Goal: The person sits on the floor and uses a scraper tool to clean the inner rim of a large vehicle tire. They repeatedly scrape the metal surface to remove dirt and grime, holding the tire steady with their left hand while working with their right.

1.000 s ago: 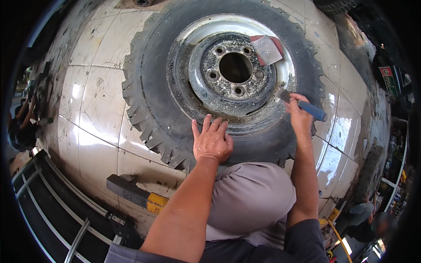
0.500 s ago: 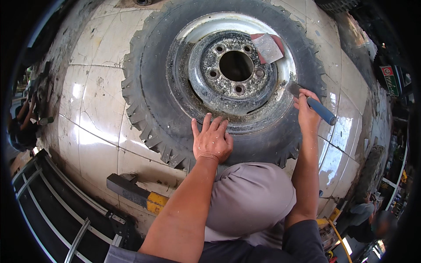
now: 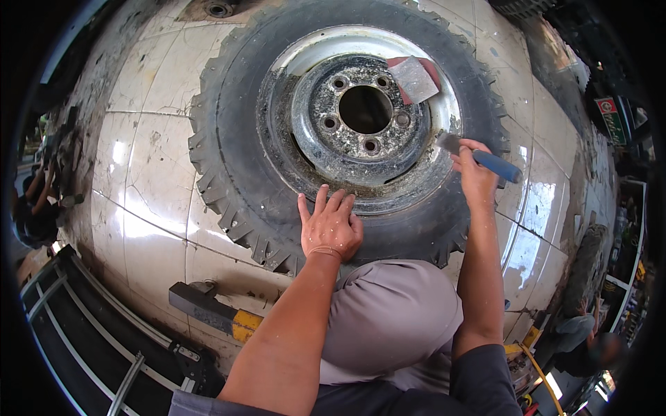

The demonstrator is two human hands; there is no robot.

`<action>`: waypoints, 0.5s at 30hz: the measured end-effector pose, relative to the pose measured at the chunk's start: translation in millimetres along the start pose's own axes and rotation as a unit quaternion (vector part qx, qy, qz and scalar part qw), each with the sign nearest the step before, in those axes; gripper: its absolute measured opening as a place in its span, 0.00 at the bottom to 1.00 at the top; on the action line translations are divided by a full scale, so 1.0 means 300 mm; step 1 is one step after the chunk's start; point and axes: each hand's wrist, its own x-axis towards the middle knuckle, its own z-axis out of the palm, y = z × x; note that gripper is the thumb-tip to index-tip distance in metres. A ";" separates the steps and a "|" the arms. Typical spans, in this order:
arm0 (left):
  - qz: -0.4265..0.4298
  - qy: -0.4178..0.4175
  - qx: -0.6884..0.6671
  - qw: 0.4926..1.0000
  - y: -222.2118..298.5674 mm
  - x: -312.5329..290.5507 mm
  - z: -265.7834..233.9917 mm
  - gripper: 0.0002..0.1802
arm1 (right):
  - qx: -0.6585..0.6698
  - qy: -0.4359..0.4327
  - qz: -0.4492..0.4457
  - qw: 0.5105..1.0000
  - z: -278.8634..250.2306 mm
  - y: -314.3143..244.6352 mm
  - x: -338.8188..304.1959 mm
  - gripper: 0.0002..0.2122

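A worn steel wheel rim (image 3: 305, 149) sits inside a black, chunky-treaded tire (image 3: 239, 125) that lies flat on the floor. Flaking paint and grime cover much of the rim, while its upper and right bands look brighter. My right hand (image 3: 477, 173) grips a blue-handled scraper (image 3: 501, 166), its flat metal blade touching or just above the rim's right side. Spread over the tire's near sidewall, my left hand (image 3: 329, 225) rests with fingertips by the rim's edge and holds nothing. A folded piece of sandpaper (image 3: 414, 80), red and grey, lies on the rim's upper right.
Cream floor tiles (image 3: 156, 152) surround the tire. At lower left stand a black-and-yellow bar (image 3: 208, 308) and a black panel with metal rails (image 3: 90, 340). Another tire (image 3: 590, 267) and a person (image 3: 583, 340) are at the right. A second person (image 3: 38, 197) appears far left.
The scraper and my right hand have shifted slightly left over the rim. My left hand stays on the tire. The whole view has moved a little.
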 end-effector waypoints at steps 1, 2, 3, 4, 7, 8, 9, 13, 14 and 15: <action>0.001 0.001 0.000 1.000 -0.002 -0.002 0.005 0.26 | 0.009 0.010 -0.011 1.000 0.001 -0.009 -0.007 0.08; -0.003 0.002 0.002 1.000 -0.005 -0.003 0.007 0.26 | 0.019 0.019 -0.021 0.999 0.005 -0.016 -0.015 0.08; -0.004 0.002 0.004 1.000 -0.005 -0.004 0.007 0.26 | 0.026 0.031 -0.031 0.999 0.002 -0.013 -0.026 0.08; 0.004 0.008 0.002 1.000 0.010 0.009 -0.001 0.26 | -0.045 0.010 -0.051 0.998 -0.013 0.039 -0.019 0.07; -0.001 -0.005 0.004 1.000 0.008 -0.004 0.000 0.26 | -0.115 -0.011 -0.106 0.988 -0.005 0.089 -0.038 0.08; 0.005 0.004 -0.002 1.000 0.009 0.008 0.000 0.26 | -0.069 0.001 -0.065 0.995 -0.012 0.078 -0.029 0.10; 0.002 0.006 0.001 1.000 0.002 0.004 0.000 0.26 | -0.025 0.007 -0.019 0.999 -0.018 0.030 -0.043 0.11; -0.003 0.007 0.000 1.000 0.003 0.003 0.004 0.26 | -0.005 0.008 0.016 1.000 -0.052 -0.135 -0.056 0.14; -0.004 0.007 -0.001 1.000 0.000 0.001 0.006 0.26 | -0.021 0.003 0.025 0.999 -0.055 -0.144 -0.033 0.16; -0.004 0.008 -0.001 1.000 -0.002 0.002 0.005 0.26 | -0.032 0.001 0.033 0.999 -0.060 -0.155 -0.011 0.16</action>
